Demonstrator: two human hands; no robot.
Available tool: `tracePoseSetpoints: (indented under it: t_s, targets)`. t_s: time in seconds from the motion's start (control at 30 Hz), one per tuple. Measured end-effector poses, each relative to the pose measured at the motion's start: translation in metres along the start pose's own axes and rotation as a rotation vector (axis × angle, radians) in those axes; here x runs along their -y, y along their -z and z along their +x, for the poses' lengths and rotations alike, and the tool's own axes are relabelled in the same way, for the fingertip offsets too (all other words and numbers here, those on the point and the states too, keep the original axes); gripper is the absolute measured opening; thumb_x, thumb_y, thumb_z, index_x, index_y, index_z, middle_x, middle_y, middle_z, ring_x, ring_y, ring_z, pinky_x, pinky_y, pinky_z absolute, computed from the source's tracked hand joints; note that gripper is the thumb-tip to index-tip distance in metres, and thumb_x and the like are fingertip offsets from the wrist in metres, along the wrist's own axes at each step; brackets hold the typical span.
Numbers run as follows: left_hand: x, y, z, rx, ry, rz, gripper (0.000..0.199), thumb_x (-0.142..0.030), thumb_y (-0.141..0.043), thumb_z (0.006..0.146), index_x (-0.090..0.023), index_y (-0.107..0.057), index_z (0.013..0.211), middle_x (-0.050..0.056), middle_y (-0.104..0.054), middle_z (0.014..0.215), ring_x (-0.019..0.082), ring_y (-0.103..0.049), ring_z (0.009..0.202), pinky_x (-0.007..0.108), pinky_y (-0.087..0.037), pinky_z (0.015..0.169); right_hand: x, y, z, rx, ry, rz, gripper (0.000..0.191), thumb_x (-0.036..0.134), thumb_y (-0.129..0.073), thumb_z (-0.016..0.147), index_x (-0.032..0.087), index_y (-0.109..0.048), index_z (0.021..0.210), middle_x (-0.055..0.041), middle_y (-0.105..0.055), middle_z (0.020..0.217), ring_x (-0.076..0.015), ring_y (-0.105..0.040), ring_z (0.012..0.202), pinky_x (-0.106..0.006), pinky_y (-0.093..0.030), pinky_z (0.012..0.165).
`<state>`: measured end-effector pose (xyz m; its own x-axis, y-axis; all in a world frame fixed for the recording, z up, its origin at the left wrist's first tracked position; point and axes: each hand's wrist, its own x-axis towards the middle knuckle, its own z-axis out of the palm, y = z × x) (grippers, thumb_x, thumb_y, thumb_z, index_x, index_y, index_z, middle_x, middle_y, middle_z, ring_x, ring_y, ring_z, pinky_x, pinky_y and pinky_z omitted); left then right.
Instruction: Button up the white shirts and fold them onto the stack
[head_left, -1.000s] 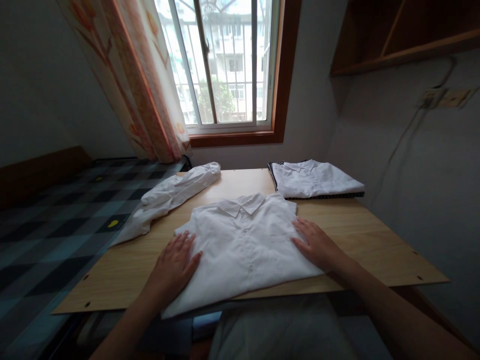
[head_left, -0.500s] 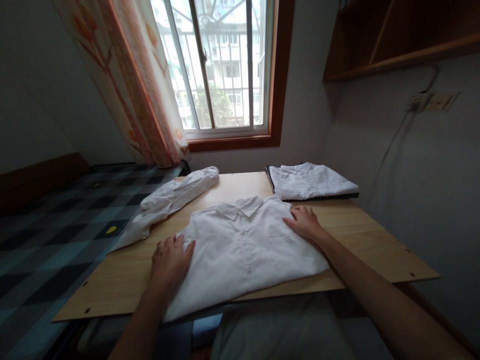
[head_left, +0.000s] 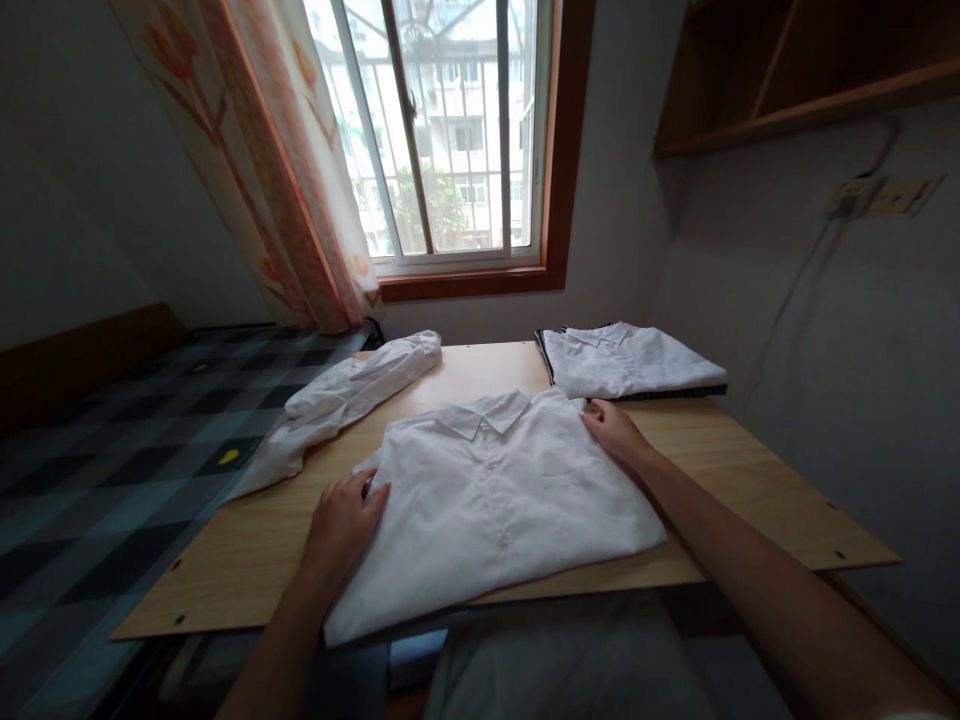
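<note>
A folded white shirt [head_left: 495, 500] lies on the wooden board [head_left: 765, 500], its collar toward the window. My left hand [head_left: 346, 515] is at the shirt's left edge, fingers bent, thumb and fingertips closed on the fabric. At the right shoulder edge, my right hand [head_left: 616, 430] has its thumb and fingers pinched on the cloth. Behind, on the right, another folded white shirt [head_left: 630, 360] rests on dark patterned cloth [head_left: 701, 391]. A crumpled white garment [head_left: 337, 400] stretches along the board's left side.
A bed with a checked cover [head_left: 112, 450] stands left of the board. The window [head_left: 465, 150] and a flowered curtain [head_left: 262, 180] are behind. On the right wall are a shelf [head_left: 810, 115] and a socket with a cable [head_left: 851, 198].
The fingers of both hands have curled in from a flatter spread onto the shirt's side edges. The view has shifted slightly.
</note>
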<state>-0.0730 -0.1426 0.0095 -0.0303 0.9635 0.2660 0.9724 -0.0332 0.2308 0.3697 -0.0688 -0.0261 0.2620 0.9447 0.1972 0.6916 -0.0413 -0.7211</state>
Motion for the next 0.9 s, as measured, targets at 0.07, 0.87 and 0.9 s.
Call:
tracePoseSetpoints:
  t_s: [0.07,0.87,0.9]
  targets:
    - [-0.001,0.002,0.001,0.037,0.065,-0.03,0.055,-0.047,-0.04,0.089,-0.01,-0.066,0.12,0.014,-0.073,0.1,0.029,-0.067,0.092,0.038,-0.05,0.082,0.003,0.004,0.007,0.067,0.024,0.08,0.034,0.036,-0.055,0.082,0.013,-0.074,0.098,-0.0084,-0.075,0.086,-0.0236,-0.067,0.082,-0.027,-0.046,0.066]
    - [0.022,-0.013,-0.004,-0.186,0.096,0.333,0.048,-0.039,-0.034,0.094,-0.012,-0.072,0.103,0.019,-0.066,0.114,0.033,-0.056,0.113,0.045,-0.039,0.103,0.009,0.006,-0.001,0.086,0.216,0.097,0.037,0.048,-0.049,0.084,0.018,-0.068,0.075,-0.0039,-0.068,0.072,-0.0195,-0.061,0.07,-0.026,-0.042,0.062]
    - [0.022,-0.013,-0.003,-0.187,0.083,0.301,0.049,-0.039,-0.033,0.094,-0.013,-0.073,0.104,0.019,-0.066,0.116,0.033,-0.056,0.115,0.045,-0.039,0.103,0.011,0.007,-0.003,0.098,0.221,0.091,0.046,0.053,-0.042,0.088,0.017,-0.066,0.07,-0.0041,-0.066,0.068,-0.0195,-0.06,0.069,-0.026,-0.04,0.061]
